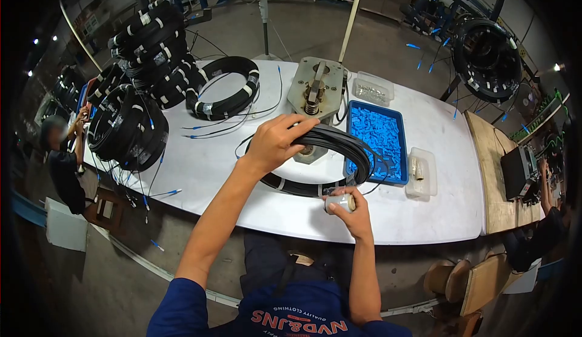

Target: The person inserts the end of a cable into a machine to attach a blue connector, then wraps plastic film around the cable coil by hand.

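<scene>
My left hand is closed on the upper left of a coil of black cable, tilting it up off the white table. In my right hand is a roll of clear tape, held at the coil's lower right edge. A strip of tape seems to run from the roll to the cable, though the fingers hide part of it. Behind the coil stands a metal press with a spring-loaded lever. Loose cable ends stick out at the coil's right and left sides.
A blue tray of small blue connectors lies right of the press, with clear bins beside it. Another taped coil and tall coil stacks occupy the left. Co-workers are at both sides.
</scene>
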A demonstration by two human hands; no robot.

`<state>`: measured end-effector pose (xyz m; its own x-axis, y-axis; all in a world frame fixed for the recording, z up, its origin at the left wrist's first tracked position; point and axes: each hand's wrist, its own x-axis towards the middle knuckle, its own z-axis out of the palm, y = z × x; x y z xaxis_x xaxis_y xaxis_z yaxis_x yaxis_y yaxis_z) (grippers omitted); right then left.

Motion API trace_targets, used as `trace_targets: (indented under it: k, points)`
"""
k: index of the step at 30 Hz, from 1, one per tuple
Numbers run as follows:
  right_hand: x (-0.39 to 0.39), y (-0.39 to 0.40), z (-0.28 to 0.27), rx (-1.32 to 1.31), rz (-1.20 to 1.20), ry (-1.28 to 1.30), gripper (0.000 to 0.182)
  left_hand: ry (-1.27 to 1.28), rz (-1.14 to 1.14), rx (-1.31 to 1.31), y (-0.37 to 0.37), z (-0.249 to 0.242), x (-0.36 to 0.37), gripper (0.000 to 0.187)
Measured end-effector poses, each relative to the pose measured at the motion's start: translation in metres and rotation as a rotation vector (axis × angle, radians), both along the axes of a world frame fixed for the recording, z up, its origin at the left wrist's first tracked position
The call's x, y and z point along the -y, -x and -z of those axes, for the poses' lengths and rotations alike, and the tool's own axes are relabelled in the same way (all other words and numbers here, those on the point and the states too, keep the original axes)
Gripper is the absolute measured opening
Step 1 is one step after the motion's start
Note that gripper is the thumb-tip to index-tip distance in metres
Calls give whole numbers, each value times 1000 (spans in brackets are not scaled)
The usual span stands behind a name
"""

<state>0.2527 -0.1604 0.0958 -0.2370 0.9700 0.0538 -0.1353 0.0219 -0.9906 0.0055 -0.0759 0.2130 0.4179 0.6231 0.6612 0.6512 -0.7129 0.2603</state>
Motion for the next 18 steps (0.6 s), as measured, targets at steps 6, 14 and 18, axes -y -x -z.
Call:
trace_targets:
  k: [6, 14, 18]
  points:
    - [9, 29, 58, 280, 37, -99, 46, 23, 9, 9, -9, 3, -11, 63]
    - [0, 43, 65, 722, -70, -306, 55, -22, 6, -34, -25, 8, -26, 57]
    - [5, 45, 73, 709, -54, -275, 64, -27, -6, -33, -27, 9, -27, 57]
